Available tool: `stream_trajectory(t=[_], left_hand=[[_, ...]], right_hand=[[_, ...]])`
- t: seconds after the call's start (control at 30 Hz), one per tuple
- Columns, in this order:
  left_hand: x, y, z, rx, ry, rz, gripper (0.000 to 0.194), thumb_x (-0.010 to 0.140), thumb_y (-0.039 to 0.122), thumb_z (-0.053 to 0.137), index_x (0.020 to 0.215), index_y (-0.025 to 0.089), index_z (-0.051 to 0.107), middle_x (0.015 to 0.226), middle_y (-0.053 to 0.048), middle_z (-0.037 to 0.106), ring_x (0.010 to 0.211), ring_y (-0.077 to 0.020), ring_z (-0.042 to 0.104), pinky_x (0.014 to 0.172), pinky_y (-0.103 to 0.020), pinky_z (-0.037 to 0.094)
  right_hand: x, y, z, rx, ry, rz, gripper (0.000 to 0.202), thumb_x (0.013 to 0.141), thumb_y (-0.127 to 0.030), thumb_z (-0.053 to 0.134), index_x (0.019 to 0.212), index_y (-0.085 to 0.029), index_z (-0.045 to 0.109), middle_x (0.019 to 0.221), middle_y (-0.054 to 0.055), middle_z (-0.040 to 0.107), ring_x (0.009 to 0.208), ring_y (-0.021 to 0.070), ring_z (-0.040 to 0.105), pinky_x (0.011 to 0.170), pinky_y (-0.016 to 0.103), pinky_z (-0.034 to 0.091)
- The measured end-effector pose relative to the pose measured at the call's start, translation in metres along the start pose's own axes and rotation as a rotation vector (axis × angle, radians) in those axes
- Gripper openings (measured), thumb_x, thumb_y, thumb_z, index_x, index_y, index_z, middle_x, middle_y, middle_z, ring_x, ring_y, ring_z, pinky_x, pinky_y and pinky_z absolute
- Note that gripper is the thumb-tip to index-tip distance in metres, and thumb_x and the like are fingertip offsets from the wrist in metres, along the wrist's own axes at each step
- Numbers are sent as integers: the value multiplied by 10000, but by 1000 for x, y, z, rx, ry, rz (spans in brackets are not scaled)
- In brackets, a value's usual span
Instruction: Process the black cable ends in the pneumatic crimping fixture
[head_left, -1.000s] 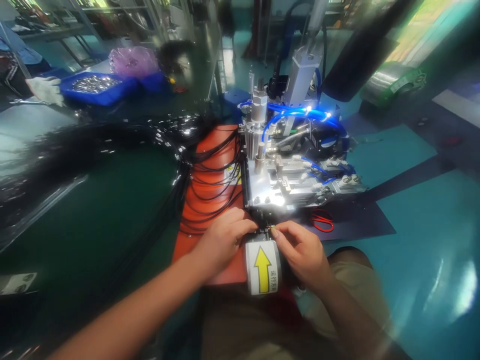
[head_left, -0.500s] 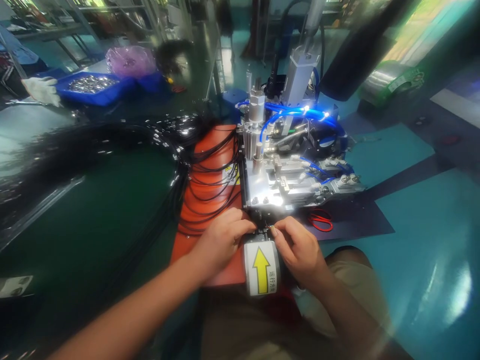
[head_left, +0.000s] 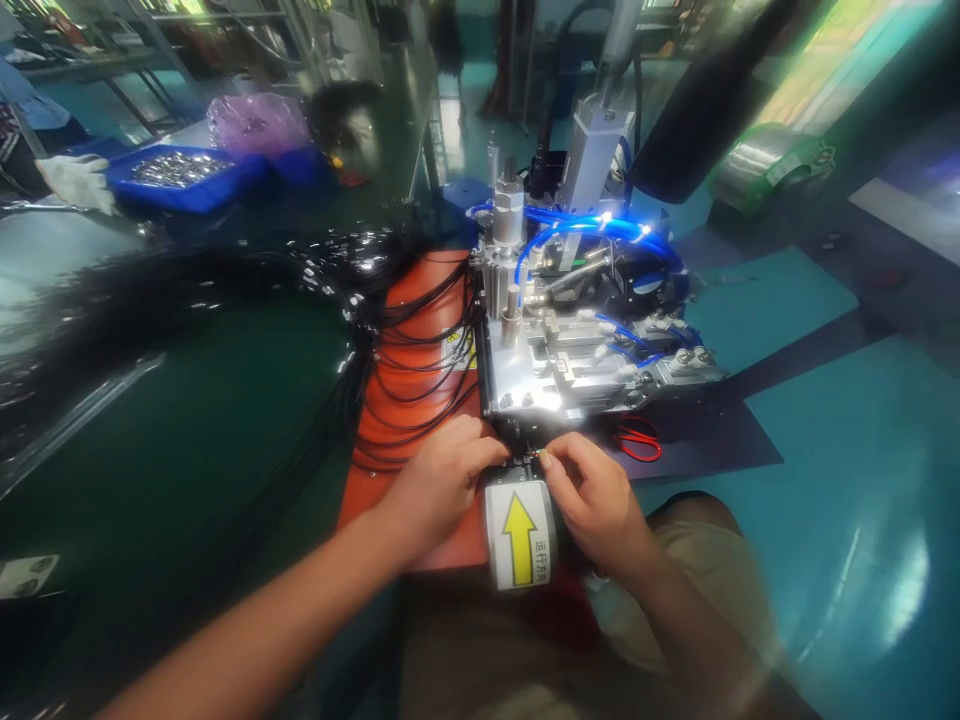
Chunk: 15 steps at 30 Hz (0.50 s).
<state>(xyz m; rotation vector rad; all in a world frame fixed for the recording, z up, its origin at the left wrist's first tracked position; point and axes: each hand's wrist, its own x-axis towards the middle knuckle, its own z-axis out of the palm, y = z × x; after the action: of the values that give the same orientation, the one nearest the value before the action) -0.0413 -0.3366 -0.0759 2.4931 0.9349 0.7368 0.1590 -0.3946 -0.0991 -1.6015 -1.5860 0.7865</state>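
Observation:
At the near end of a metal machine (head_left: pixel 525 375) with blue air hoses (head_left: pixel 600 228), both my hands meet over a small dark fixture (head_left: pixel 519 470). My left hand (head_left: pixel 454 470) is closed, its thumb and index finger at the fixture's left side; what they pinch, if anything, is hidden. From the right, my right hand (head_left: pixel 596 490) pinches something tiny at the fixture, too small to name. Just below the fingers sits a white label with a yellow arrow (head_left: pixel 519 537). Black cables (head_left: pixel 409 385) lie over the orange base plate (head_left: pixel 450 545) beside my left hand.
Red-handled scissors or a red loop (head_left: pixel 639 438) lies right of the machine. Dense black cables spread over the green table (head_left: pixel 210 400) to the left. A blue tray (head_left: pixel 176 195) of small metal parts, a pink bag (head_left: pixel 259 125) and a person's white glove (head_left: pixel 77 180) are farther back.
The whole view has shifted slightly, with the scene a little farther left. My hands keep nearly the same pinching pose at the fixture.

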Motion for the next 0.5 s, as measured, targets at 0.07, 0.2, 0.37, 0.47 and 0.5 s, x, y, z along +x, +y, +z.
stream_trajectory(t=[0.07,0.2,0.37,0.47,0.5], left_hand=[[-1,-1,1,-3,2,-1,228,878,7,515,872,157,687,775,-16,565,750,-138,524,633,-210,411],[-2,-1,2,2,-3,3,232,876,5,513,879,159,686,775,-16,566,743,-139,519,636,-216,412],[-2,-1,2,7,7,13,223,879,8,515,878,149,687,769,-20,567,742,-143,517,634,-221,408],[-1,-1,2,20,15,24,229,874,3,515,881,149,692,764,-21,564,736,-145,512,634,-226,405],[-1,0,2,23,15,25,233,872,2,514,886,149,694,764,-21,563,736,-146,509,636,-227,405]], right_hand=[[0,1,-2,10,-6,27,177,967,-292,518,836,-206,601,775,-5,626,702,155,588,662,272,435],[1,-2,-12,0,7,-14,160,966,-310,536,934,-213,660,855,15,663,774,168,620,701,270,469],[8,-5,-17,-58,-81,-198,223,977,-226,498,1120,-207,669,895,46,638,827,182,606,751,284,481],[12,-6,-16,-102,-99,-238,205,971,-203,500,1073,-191,677,835,42,598,772,178,577,698,283,469],[12,-6,-16,-111,-92,-250,197,970,-199,501,1061,-187,676,828,41,589,767,177,572,694,283,466]])
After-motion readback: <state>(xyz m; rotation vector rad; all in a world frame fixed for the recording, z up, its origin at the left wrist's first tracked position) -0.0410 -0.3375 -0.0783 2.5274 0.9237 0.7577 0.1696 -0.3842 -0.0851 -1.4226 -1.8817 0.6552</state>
